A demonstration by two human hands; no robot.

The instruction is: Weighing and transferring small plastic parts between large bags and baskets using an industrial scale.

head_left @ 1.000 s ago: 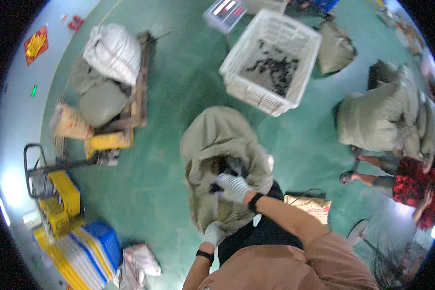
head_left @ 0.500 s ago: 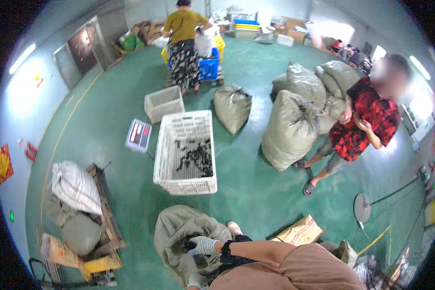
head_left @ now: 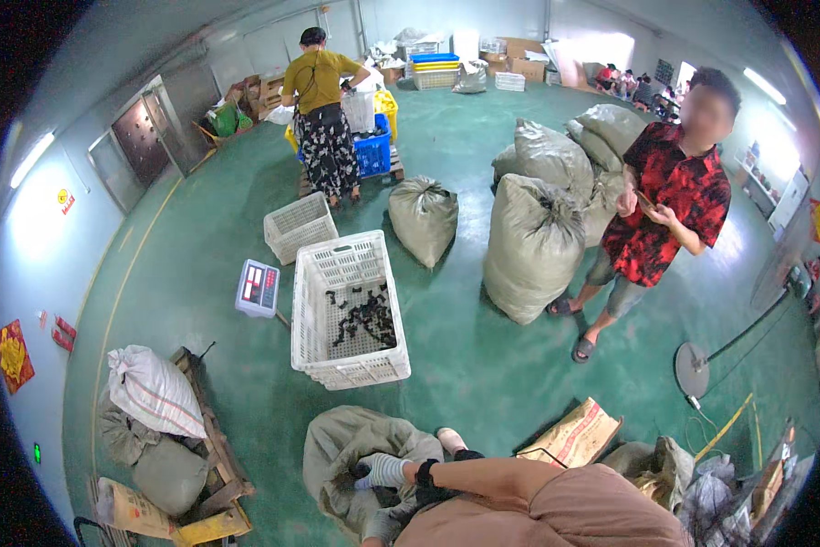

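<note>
View lifted further, gloved hands [head_left: 384, 497] gripping olive sack [head_left: 342, 447] mouth, white crate [head_left: 348, 310] holding dark pieces [head_left: 366, 319]

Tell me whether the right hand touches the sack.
Touching. The head view shows the gloved right hand pressed into the open mouth of the sack, with no gap.

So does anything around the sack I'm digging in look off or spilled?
Nothing spilled. The sack lies slumped open under both gloved hands. A flattened brown bag lies loose on the floor beside it.
</note>
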